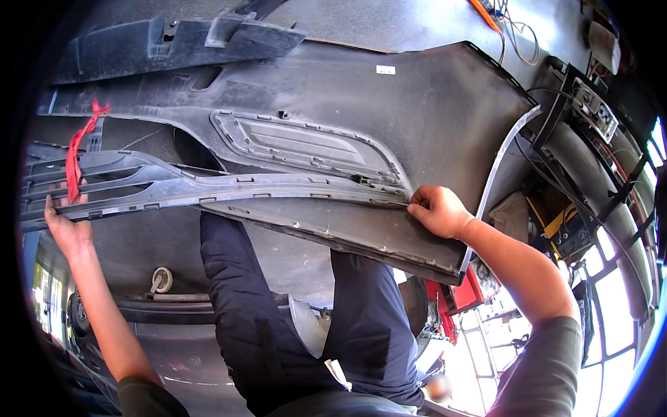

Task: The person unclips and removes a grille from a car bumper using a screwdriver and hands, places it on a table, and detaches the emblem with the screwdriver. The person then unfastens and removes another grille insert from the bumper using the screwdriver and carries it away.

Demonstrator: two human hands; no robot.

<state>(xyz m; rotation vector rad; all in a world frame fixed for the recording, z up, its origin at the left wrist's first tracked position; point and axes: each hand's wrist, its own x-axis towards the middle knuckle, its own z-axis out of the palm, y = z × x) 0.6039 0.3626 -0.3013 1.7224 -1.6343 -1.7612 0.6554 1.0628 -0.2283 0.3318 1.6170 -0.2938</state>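
Note:
A long grey plastic grille (260, 186) with slats at its left end stretches across a large dark bumper cover (438, 104). My left hand (71, 233) is closed round the lower edge of the slatted end, below a red strip of cloth (75, 153) tied there. At the narrow right end, my right hand (442, 211) pinches the grille's tip between thumb and fingers. Small clip tabs line the edge of the grille. Just above it, an oblong ribbed insert (306, 144) sits in the bumper cover. What the left fingertips touch behind the slats is partly hidden.
Another black plastic panel (174, 48) lies along the far left. An orange tool (485, 14) and cables (524, 48) are at the far right. A caster wheel (162, 280) stands near a grey car body part (174, 340). Beyond my right arm is a red cabinet (464, 295).

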